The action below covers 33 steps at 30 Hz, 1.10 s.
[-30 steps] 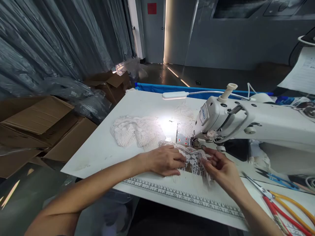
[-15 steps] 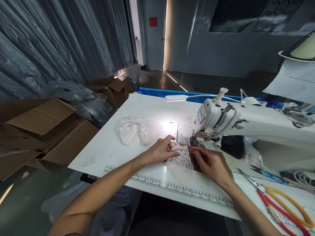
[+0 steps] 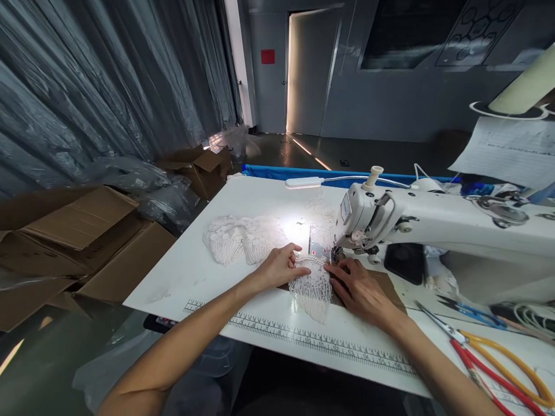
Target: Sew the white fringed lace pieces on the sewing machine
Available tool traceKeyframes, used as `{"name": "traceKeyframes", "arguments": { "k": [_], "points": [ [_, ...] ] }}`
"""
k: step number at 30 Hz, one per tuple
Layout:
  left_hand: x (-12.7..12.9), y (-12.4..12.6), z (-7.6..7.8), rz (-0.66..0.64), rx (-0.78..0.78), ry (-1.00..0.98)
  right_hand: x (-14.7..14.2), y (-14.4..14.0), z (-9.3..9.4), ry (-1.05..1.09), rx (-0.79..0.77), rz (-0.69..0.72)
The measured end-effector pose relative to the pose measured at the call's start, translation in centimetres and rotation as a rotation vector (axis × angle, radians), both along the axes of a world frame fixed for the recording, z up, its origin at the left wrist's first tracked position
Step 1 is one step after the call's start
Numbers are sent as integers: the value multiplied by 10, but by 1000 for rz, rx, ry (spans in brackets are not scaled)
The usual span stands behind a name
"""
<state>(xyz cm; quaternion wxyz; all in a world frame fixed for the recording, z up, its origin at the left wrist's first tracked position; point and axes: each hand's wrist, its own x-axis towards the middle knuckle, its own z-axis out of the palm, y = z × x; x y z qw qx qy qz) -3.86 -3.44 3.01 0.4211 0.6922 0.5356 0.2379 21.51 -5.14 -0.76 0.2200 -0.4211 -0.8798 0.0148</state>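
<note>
White fringed lace trim (image 3: 311,289) lies in front of the sewing machine (image 3: 368,216), its upper edge close to the presser foot (image 3: 335,254). At the lace's left side is my left hand (image 3: 280,267), thumb over the lace, index finger lifted apart and the other fingers curled at its edge. My right hand (image 3: 358,289) rests on the other side, palm down with fingers stretched and fingertips against the lace's right edge. Beneath that hand is a flat brown piece (image 3: 388,289). More lace (image 3: 243,234) is bunched on the table to the left.
Scissors with red and yellow handles (image 3: 466,338) and blue-handled snips (image 3: 472,312) lie at the right. A printed ruler (image 3: 299,338) follows the front edge of the white table (image 3: 173,283). Lamp (image 3: 303,182) hangs behind the lace. Cardboard boxes (image 3: 78,219) stand left.
My right hand has shifted inward and flattened, its fingertips now at the lace edge. The lace's fringe hangs narrower. My left hand stays at the lace; the view has tilted slightly.
</note>
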Motion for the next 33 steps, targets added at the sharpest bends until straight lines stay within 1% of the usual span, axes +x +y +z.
{"name": "traceKeyframes", "arguments": {
  "k": [4,9,12,14,16,18,20,21,23,25,27,28,30,33],
  "points": [
    [2,-3,1,7,45,15,2,-3,-7,58,13,-34],
    [1,-4,2,-4,55,6,2,-5,-11,93,16,-32],
    [0,-4,2,-5,63,6,2,-6,-10,108,-27,-20],
    [0,-4,1,-4,64,7,5,-5,-10,189,-104,-33],
    [1,-4,1,-15,81,8,11,-2,-11,344,-196,-116],
    [2,-6,-1,-32,138,-1,19,2,-15,523,-261,-288],
    [4,-8,-5,-29,255,7,25,7,-18,672,-287,-482],
    [5,-8,-8,-16,337,29,28,9,-20,731,-292,-553],
    [7,-9,-14,-4,516,100,30,11,-22,817,-302,-616],
    [10,-6,-19,-70,654,178,29,11,-22,852,-322,-616],
    [14,0,-21,-202,716,251,27,10,-21,858,-343,-612],
    [18,6,-21,-269,720,290,27,9,-21,860,-352,-613],
    [25,20,-18,-362,706,372,26,8,-20,868,-367,-618],
    [37,45,-13,-426,694,482,27,8,-20,865,-392,-622]
  ]
}}
